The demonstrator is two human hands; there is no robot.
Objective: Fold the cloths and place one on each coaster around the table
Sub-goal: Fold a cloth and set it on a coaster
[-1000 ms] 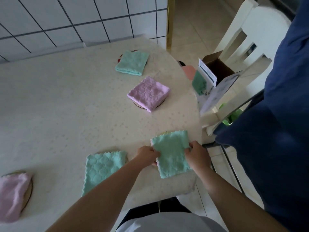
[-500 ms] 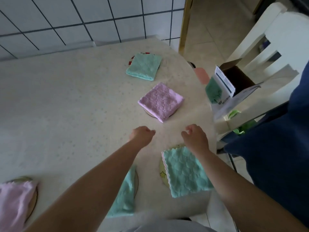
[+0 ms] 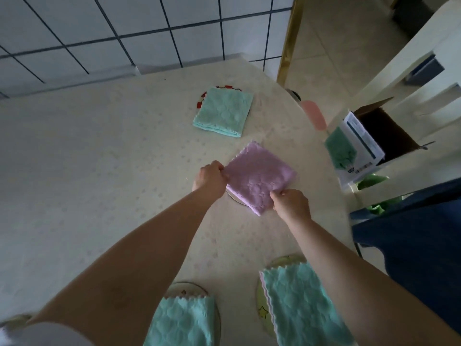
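Left hand (image 3: 210, 179): pinched the left corner of the pink cloth (image 3: 259, 177).
Right hand (image 3: 291, 204): pinched its near corner.
Pink cloth: lay folded on a coaster (image 3: 233, 197), mid-table (image 3: 87, 171).
Green cloths: one beyond (image 3: 223, 111), two nearer on coasters (image 3: 299, 303) (image 3: 182, 323).

printed box flap (image 3: 363, 143) — text unreadable, blurred

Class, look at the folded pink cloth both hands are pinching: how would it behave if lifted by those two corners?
The pink cloth would probably sag in the middle, since its plush fabric looks soft and limp. It likely weighs little: the left hand and right hand manage it with fingertip pinches. Its folded layers might slip open, as nothing visible holds them together.
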